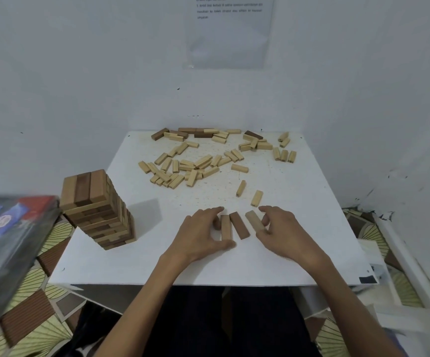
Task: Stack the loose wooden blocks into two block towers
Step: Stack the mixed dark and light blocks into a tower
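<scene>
So the only container-ish thing is a plastic-wrapped box at the left edge, blurry, and I can't tell what's in it. Everything else sits on the white table.

One finished tower stands on the table's left side, mixed light and dark layers. The loose blocks are scattered across the far half, with a few darker ones up against the wall, and two single blocks lie apart, closer to the hands.

Near the front middle, three blocks lie side by side. The left hand is curled narrow around the pale block, index fingertip at its far end and thumb at its near end, pinching it lengthwise. The dark block lies just beside it with nobody touching it. The right hand has its fingers bent round the tilted block, holding it at the near end, index finger stretched out past the far end.
</scene>
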Available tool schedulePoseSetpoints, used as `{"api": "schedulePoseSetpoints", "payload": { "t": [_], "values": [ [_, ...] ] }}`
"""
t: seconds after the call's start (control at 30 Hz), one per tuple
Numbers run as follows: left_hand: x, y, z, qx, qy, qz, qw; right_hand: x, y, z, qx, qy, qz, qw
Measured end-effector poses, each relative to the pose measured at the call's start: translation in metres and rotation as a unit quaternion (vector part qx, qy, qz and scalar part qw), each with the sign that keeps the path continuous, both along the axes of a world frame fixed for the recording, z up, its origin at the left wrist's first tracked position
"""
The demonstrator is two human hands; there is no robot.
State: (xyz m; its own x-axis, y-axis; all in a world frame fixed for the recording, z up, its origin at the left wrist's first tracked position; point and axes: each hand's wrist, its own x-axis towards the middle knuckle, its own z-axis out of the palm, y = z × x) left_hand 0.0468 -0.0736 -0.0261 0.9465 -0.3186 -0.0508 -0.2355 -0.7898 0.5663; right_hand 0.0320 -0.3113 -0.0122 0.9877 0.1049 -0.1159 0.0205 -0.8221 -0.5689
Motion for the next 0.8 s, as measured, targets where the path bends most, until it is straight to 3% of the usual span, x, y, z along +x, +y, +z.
{"api": "schedulePoseSetpoints", "payload": {
  "t": [0.17, 0.47, 0.63, 0.8],
  "values": [
    [0.005, -0.007, 0.000, 0.009, -0.006, -0.002, 1.000, 0.004, -0.004, 0.002, -0.033, 0.004, 0.123, 0.992],
    [0.016, -0.014, 0.005, 0.059, 0.001, -0.063, 0.996, 0.031, -0.017, 0.011, -0.032, 0.054, 0.217, 0.974],
    [0.020, -0.019, 0.012, 0.104, -0.010, -0.068, 0.992, 0.039, -0.019, 0.013, 0.023, 0.074, 0.212, 0.974],
    [0.001, -0.035, 0.007, 0.120, -0.046, 0.009, 0.992, 0.042, -0.020, 0.010, 0.015, 0.063, 0.207, 0.976]
  ]
}}
